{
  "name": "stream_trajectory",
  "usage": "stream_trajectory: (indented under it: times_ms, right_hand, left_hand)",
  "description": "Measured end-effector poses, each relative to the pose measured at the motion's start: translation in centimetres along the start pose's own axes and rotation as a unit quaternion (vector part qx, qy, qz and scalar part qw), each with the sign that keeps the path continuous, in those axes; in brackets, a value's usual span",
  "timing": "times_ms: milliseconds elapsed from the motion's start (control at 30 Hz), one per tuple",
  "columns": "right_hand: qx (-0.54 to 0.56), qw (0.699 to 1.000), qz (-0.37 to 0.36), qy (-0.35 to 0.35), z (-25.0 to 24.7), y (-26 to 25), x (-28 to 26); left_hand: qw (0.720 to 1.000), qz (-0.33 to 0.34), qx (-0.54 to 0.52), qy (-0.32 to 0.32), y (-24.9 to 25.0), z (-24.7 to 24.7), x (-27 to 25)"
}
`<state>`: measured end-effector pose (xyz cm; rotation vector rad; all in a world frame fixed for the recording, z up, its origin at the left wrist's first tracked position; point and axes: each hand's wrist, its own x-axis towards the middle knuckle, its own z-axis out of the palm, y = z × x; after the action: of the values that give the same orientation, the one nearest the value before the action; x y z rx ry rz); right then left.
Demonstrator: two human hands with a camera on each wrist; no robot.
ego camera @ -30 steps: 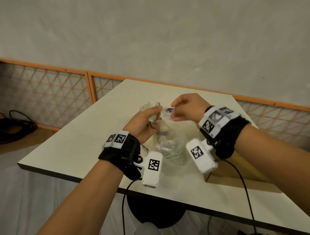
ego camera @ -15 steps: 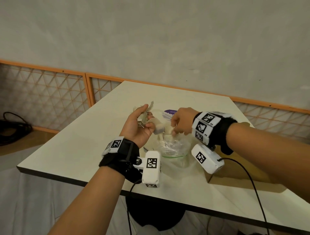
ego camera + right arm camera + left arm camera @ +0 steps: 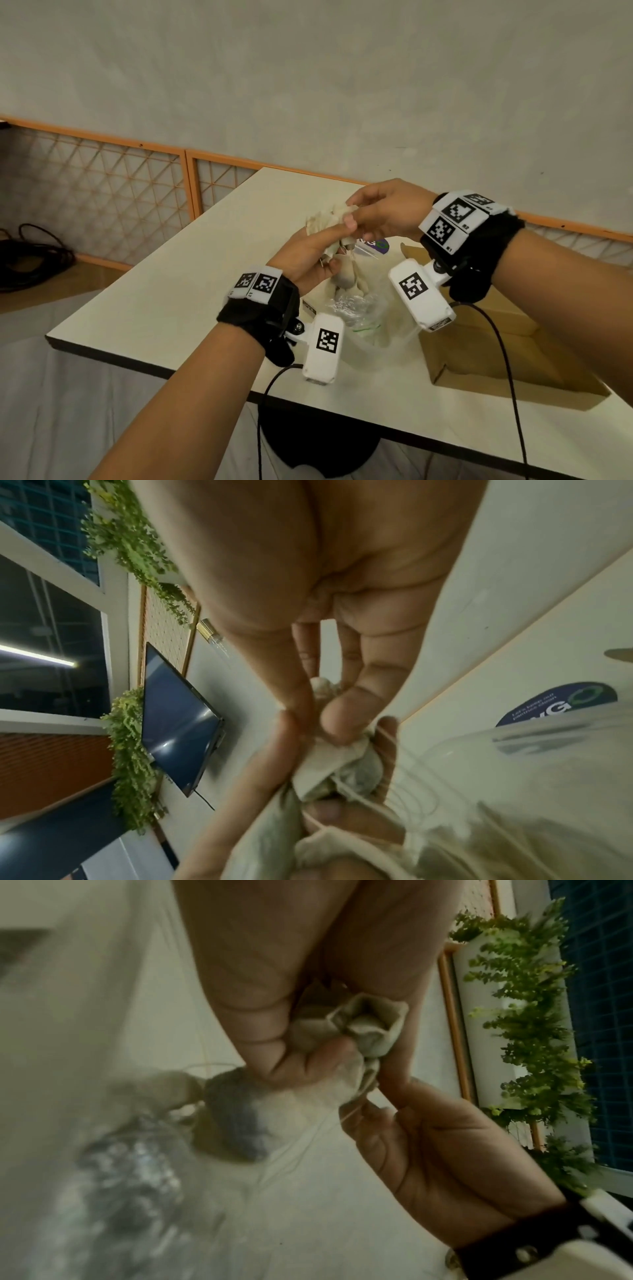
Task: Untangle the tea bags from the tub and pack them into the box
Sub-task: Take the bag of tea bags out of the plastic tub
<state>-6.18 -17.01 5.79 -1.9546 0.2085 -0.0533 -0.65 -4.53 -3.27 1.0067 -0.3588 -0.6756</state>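
Note:
A tangled clump of pale tea bags (image 3: 325,221) with thin strings is held above the clear plastic tub (image 3: 363,311). My left hand (image 3: 337,243) grips the clump from below, thumb on top, and another bag (image 3: 346,277) dangles from it into the tub. My right hand (image 3: 356,216) pinches the top of the clump (image 3: 322,693) with thumb and fingertips. In the left wrist view the crumpled bags (image 3: 363,1031) sit between my left fingers, with the right hand (image 3: 428,1145) just beside them. The open cardboard box (image 3: 486,346) lies to the tub's right.
A purple-labelled lid (image 3: 375,245) lies behind the tub on the white table (image 3: 171,294). Wrist-camera cables hang over the table's near edge (image 3: 376,418). An orange-framed lattice rail (image 3: 102,192) and coiled black cables (image 3: 30,253) are at the left.
My right hand has come up from the tub's mouth to pinch the clump in my left hand. Both hands now sit higher above the tub.

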Motion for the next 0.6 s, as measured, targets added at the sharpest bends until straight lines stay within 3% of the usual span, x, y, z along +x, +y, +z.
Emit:
stream_trajectory:
  times_ms: [100, 133, 233, 300, 333, 400, 600]
  right_hand:
    - [-0.097, 0.991, 0.017, 0.085, -0.5, 0.7, 0.5]
    - [-0.099, 0.991, 0.027, 0.083, -0.5, 1.0, 0.3]
    - [-0.057, 0.994, 0.071, -0.056, 0.4, 2.9, -0.4]
    - [-0.162, 0.978, 0.069, -0.113, 0.8, 4.3, -0.7]
    - [-0.250, 0.961, 0.046, -0.109, 0.8, 4.9, -0.6]
    - [-0.361, 0.930, 0.010, -0.063, 0.3, 5.4, -0.5]
    - [-0.241, 0.966, 0.064, 0.071, -1.9, 5.9, -0.2]
  left_hand:
    - [0.996, -0.033, -0.076, 0.030, 0.7, 0.2, 0.3]
    - [0.993, -0.042, -0.109, 0.031, 0.8, 0.3, 0.3]
    - [0.982, -0.047, -0.180, 0.015, 1.0, 0.9, 0.4]
    - [0.972, -0.046, -0.231, 0.000, 1.2, 1.2, 0.5]
    - [0.967, -0.044, -0.253, -0.009, 1.2, 1.3, 0.6]
    - [0.959, -0.036, -0.280, -0.025, 1.3, 1.3, 0.7]
    - [0.947, -0.038, -0.316, -0.044, 1.2, 1.1, 0.1]
